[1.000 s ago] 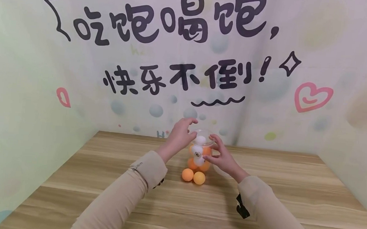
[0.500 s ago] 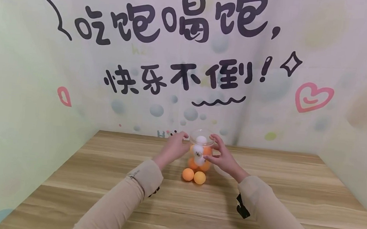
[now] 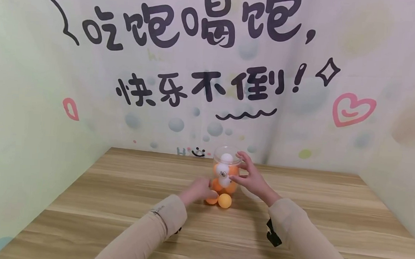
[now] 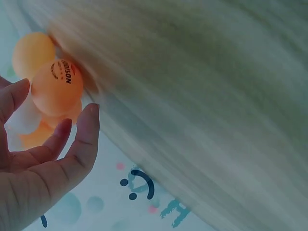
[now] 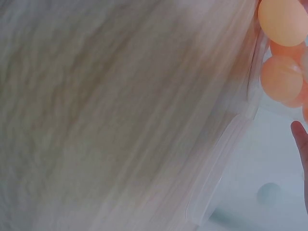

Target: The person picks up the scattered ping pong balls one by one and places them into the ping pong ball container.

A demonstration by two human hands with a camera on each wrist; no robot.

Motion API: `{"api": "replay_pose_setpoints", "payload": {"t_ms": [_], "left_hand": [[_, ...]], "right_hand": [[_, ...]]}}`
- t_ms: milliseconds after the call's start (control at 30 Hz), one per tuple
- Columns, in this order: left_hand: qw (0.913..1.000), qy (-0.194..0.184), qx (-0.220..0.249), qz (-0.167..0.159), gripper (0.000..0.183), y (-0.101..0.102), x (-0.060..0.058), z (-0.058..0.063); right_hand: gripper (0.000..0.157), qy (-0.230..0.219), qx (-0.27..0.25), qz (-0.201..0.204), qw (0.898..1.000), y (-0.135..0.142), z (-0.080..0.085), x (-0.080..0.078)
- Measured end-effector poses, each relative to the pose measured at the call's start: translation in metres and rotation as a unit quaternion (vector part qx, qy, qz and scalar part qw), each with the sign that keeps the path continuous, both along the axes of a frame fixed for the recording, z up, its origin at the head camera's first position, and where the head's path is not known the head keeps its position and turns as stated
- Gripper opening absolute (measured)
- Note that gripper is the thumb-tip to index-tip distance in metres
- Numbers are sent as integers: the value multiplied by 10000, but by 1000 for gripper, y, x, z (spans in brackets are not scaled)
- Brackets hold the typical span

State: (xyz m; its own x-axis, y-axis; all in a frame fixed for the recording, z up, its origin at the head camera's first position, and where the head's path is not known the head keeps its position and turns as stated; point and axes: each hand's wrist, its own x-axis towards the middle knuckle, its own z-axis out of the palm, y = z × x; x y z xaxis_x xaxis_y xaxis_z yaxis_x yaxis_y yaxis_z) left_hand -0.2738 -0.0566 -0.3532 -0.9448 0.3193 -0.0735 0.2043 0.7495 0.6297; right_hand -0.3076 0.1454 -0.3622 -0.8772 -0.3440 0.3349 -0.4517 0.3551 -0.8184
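Note:
A clear plastic jar (image 3: 215, 156) filled with white balls (image 3: 226, 159) and orange balls stands upright on the table. My right hand (image 3: 249, 178) holds the jar from the right side, thumb low and fingers near the rim; in the right wrist view only one finger (image 5: 301, 139) shows. In front of the jar lie two loose table tennis balls. My left hand (image 3: 197, 188) is at the left, orange ball (image 4: 57, 86), which bears dark print. Its thumb and fingers are spread around that ball, with a gap visible at the fingertips. Beside it sits the yellower ball (image 3: 225, 201).
A clear round lid (image 3: 249, 194) lies on the wooden table (image 3: 124, 188) to the right of the jar, under my right wrist. A printed cloth wall (image 3: 164, 130) stands behind the table, with more cloth at both sides.
My left hand has left the jar's rim and come down toward me to the left loose ball. The right hand stays at the jar, and the balls have not moved.

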Motion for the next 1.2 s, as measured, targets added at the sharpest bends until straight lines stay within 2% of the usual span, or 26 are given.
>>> {"api": "replay_pose_setpoints", "payload": {"t_ms": [133, 267, 367, 500, 567, 700, 833, 933, 1000, 1100, 1200], "left_hand": [[9996, -22, 232, -167, 11, 1, 0, -5], [9993, -87, 333, -175, 8, 0, 2, -6], [9993, -139, 337, -74, 8, -1, 2, -4], [9994, -13, 327, 65, 7, -5, 2, 0], [9995, 75, 284, 138, 6, -7, 0, 2], [9990, 187, 171, 368, 13, -13, -4, 9], [9973, 274, 190, 657, 28, -18, -9, 22], [9940, 352, 478, 914, 42, -18, -13, 37], [9903, 612, 612, 1089, 45, -17, -15, 47], [9827, 1105, 726, 1297, 41, -14, -17, 63], [9767, 1464, 754, 1378, 38, -10, -18, 76]], "right_hand": [[76, -20, 51, -41, 10000, 0, -1, 0], [76, -102, 96, -97, 9999, -2, 0, 1], [76, -71, 69, -74, 9999, -2, 0, 1], [75, -105, 31, -27, 9999, -7, 13, 12], [74, -116, 7, -14, 9999, -7, 15, 13], [75, -56, 45, -72, 9999, -4, 5, 4], [76, 21, -9, -78, 10000, -2, 0, -1], [76, 29, -70, -71, 9999, -1, 0, 0], [75, 0, -62, -87, 9999, 0, 0, 0], [76, -40, -32, -117, 9999, -1, 0, 0], [76, -89, -9, -129, 9999, -2, 1, 0]]}}
